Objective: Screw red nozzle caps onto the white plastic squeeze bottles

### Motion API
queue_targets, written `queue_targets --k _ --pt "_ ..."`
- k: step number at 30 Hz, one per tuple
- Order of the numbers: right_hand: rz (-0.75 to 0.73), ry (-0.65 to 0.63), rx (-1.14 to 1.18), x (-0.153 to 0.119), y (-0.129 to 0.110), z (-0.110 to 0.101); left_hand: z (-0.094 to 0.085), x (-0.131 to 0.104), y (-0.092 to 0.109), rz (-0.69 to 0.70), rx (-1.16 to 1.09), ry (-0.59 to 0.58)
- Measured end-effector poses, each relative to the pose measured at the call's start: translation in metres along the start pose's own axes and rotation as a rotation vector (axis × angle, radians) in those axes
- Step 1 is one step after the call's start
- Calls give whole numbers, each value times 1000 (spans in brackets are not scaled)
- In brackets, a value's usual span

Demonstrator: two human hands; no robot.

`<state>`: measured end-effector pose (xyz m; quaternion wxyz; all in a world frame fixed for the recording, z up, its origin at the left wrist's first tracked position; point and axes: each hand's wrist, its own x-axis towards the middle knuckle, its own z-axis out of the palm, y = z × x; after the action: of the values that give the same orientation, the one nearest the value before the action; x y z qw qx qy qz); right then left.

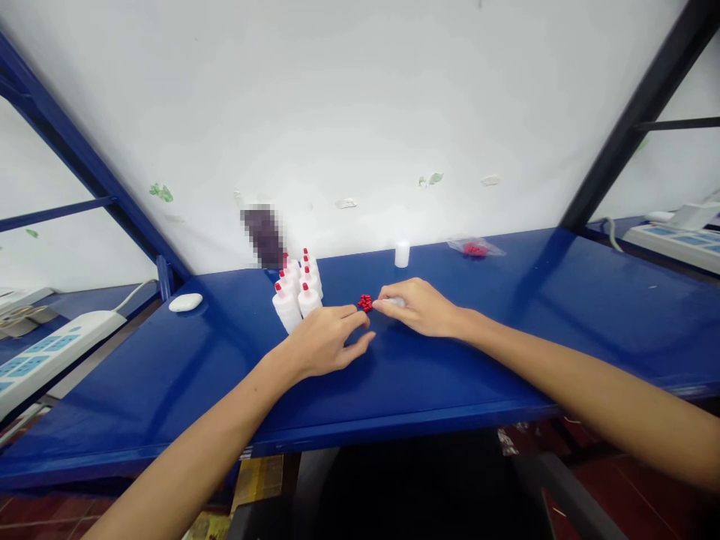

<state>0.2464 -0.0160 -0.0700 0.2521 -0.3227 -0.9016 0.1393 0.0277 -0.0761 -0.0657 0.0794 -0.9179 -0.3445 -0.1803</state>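
Note:
My left hand [331,341] hovers over the blue table with its thumb and forefinger apart, and nothing shows between them. It is just in front of several white squeeze bottles [309,300] with red tips and partly covers them. A small heap of red caps [365,303] lies between my two hands, close to the fingertips of both. My right hand [419,306] is closed round a small whitish piece [397,301]; the fingers hide most of it, so its kind is unclear.
Near the wall stand a white cylindrical container [402,253] and a clear bag of red caps [475,248]. A white oval object [185,302] lies on the left of the blue table [450,375]. Power strips [61,356] and metal frame posts flank it.

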Motion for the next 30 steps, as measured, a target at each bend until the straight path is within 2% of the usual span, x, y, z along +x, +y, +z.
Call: queue_targets --k 3,5,7,10,12,13,17,19,21,26,30 --pt "-11 -19 -35 0 -2 -2 -6 -2 4 -11 103 -197" --pt "-39 -43 -43 -1 -4 -2 -7 -3 7 1 139 -281" --pt "-82 -61 -46 -1 -5 -1 -6 -3 9 39 145 -320" --pt "-102 -67 17 -2 -7 0 -1 -3 9 69 109 -312" --pt "-61 -71 197 -2 -8 1 1 -2 9 66 -4 -236" --pt "-29 -74 326 -3 -9 2 3 -1 9 45 -94 -153" --pt "49 -123 787 -2 -14 9 7 5 14 -197 -502 374" --pt "70 -148 914 -2 -17 14 11 9 18 -297 -663 508" --pt "81 -145 984 -2 -20 17 15 11 20 -322 -771 505" --pt "50 -116 976 -1 -29 18 22 14 21 -313 -852 380" --pt "73 -112 950 2 -31 17 25 17 21 -331 -957 382"
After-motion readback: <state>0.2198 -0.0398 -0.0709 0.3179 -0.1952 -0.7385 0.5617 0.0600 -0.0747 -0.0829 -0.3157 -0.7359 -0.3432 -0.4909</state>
